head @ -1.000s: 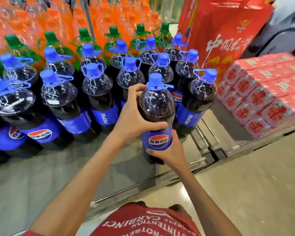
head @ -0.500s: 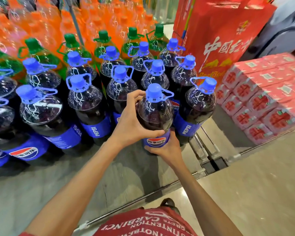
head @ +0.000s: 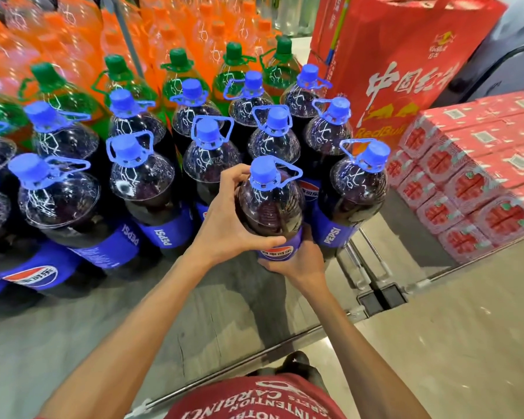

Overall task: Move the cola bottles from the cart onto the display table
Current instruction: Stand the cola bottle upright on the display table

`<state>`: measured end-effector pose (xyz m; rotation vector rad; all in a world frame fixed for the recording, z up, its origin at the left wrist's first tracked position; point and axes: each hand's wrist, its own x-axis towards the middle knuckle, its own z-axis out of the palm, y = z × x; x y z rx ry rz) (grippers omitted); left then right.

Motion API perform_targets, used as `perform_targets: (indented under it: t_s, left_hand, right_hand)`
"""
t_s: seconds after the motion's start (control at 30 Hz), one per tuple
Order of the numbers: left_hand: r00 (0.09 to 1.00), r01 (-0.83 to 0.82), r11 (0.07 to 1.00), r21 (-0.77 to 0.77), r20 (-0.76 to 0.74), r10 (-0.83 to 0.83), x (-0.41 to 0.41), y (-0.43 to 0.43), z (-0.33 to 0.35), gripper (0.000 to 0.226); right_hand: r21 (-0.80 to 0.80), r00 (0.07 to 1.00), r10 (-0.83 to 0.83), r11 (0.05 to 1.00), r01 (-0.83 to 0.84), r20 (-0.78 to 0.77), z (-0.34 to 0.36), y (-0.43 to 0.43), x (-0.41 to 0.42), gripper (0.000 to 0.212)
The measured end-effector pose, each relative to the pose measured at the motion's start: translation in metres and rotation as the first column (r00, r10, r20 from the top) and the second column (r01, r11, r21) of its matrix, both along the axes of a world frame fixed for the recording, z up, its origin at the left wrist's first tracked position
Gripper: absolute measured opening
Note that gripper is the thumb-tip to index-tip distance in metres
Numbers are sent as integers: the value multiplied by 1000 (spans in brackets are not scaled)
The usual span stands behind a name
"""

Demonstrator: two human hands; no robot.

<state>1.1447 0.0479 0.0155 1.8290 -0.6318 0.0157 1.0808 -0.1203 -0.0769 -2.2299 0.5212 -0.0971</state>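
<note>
The grey display table (head: 73,343) carries rows of blue-capped cola bottles (head: 142,189). At the front right of that group, 1 held cola bottle (head: 270,207) is upright, just beside its neighbours; its base is hidden. The left hand (head: 224,234) wraps its shoulder, thumb across the front. The right hand (head: 300,264) cups it low, fingers curled round the label.

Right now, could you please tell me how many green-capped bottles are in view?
5 green-capped bottles in one row behind the cola bottles: far left, next, middle, next, rightmost by the red bag. Others may be hidden.
</note>
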Motion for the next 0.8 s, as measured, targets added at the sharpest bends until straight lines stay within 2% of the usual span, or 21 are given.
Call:
perform_targets:
  t_s: [0.27,0.37,0.47,0.67,0.8]
  left_hand:
    - [999,47,996,75,20,-48,0,-3,0,111]
    - [998,60,995,83,28,-62,-1,-5,1,111]
    - [997,55,995,87,47,-59,-3,-7,1,110]
    - [992,2,993,119,125,-17,-11,-15,1,113]
    - [989,30,987,159,140,-53,-12,-24,5,108]
  right_hand:
    - [90,995,-104,991,103,4,-7,7,-6,114]
    - [-34,987,-147,988,150,72,-6,13,-19,93]
    - [-90,971,-168,979,185,169,-10,17,-25,90]
    - [25,941,-234,972,235,243,-17,22,-30,89]
    - [85,910,-303,953,291,283,-21,22,-33,94]
